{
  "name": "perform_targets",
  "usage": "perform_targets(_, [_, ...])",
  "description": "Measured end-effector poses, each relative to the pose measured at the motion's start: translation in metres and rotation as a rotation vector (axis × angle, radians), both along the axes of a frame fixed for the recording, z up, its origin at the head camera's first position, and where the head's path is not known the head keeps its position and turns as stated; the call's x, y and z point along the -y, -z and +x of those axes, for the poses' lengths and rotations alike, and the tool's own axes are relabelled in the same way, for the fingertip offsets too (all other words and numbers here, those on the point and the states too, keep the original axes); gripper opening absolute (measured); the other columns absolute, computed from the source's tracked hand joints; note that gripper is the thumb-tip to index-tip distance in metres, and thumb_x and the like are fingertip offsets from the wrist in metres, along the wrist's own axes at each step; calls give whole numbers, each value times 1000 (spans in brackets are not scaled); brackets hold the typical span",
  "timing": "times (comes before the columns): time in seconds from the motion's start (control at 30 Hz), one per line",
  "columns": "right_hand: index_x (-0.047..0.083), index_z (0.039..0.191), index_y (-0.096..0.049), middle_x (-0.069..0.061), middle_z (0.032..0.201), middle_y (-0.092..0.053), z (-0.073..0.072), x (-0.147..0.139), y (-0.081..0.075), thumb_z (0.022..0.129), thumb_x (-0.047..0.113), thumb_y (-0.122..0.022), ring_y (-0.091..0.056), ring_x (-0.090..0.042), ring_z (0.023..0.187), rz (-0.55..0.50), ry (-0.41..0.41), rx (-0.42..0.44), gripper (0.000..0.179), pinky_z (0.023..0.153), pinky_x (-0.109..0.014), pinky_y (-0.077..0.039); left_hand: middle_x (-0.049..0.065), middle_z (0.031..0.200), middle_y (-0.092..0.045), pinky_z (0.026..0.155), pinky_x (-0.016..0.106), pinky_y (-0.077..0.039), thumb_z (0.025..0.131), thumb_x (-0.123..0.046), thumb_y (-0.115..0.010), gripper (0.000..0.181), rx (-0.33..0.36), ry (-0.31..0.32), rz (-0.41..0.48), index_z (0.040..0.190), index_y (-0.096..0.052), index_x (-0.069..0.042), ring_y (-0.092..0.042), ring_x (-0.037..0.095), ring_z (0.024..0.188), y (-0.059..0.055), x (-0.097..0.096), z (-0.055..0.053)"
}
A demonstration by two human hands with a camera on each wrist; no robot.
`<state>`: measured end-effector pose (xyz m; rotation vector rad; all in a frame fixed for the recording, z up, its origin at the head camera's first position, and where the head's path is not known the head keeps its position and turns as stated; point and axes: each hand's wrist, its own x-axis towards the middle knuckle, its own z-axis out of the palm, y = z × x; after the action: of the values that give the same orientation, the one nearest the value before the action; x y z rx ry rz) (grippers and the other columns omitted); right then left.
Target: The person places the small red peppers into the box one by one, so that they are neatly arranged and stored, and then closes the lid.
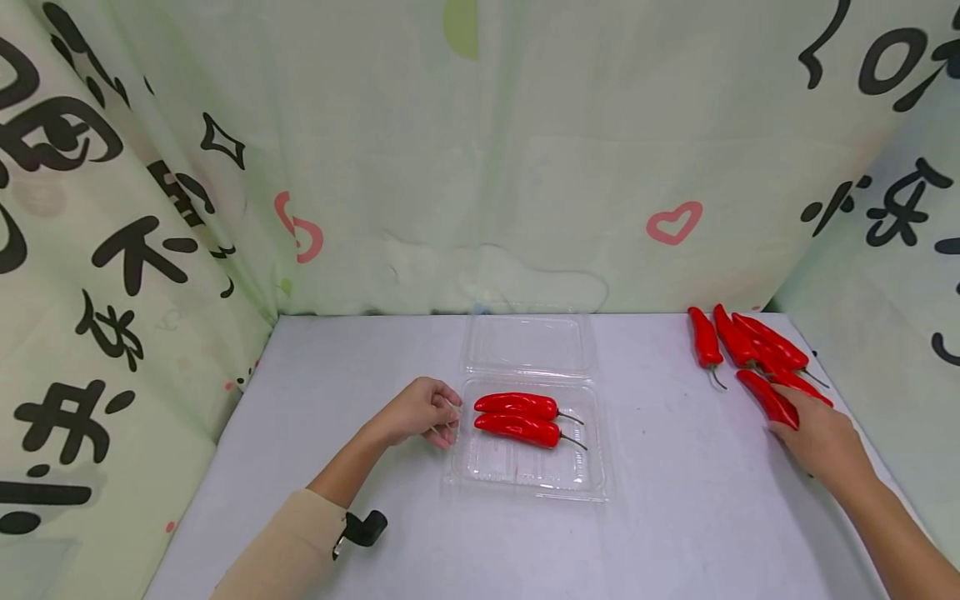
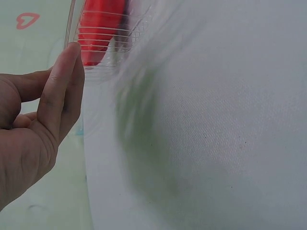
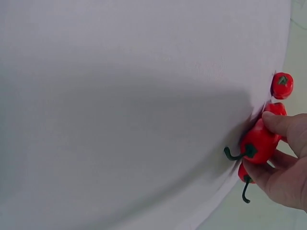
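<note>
A clear plastic clamshell box (image 1: 525, 479) lies on the white table with its lid (image 1: 529, 343) folded back. Two red chili peppers (image 1: 517, 431) lie side by side in its base, stems to the right. At the box's left edge, my left hand (image 1: 423, 414) pinches the rim between thumb and fingers (image 2: 60, 88). Over at the right, my right hand (image 1: 821, 437) grips a red chili pepper (image 3: 259, 143) whose green stem shows in the right wrist view. It is beside a group of more chili peppers (image 1: 772, 342), partly covered by the hand.
One chili pepper (image 1: 705, 337) lies a little left of the group, near the table's back edge. White cloth (image 1: 660, 517) covers the table. A printed curtain (image 1: 525, 167) stands behind it and along both sides. A black strap device (image 1: 365, 528) sits on the left sleeve.
</note>
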<state>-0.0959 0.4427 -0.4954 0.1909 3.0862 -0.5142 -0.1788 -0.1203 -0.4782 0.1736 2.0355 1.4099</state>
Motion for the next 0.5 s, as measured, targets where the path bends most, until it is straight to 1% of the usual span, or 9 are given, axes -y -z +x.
perform_targets(0.5, [-9,149,-36,-45,130,-41,0,-2,-1,75,11,-88,-38,-64,111,-13,13,12,92,68,-65,-60,23,91,-72,60,34,-65,98,3,-63,23,0,2,-4,119,-59,9,-71,21,62,2,-1,-2])
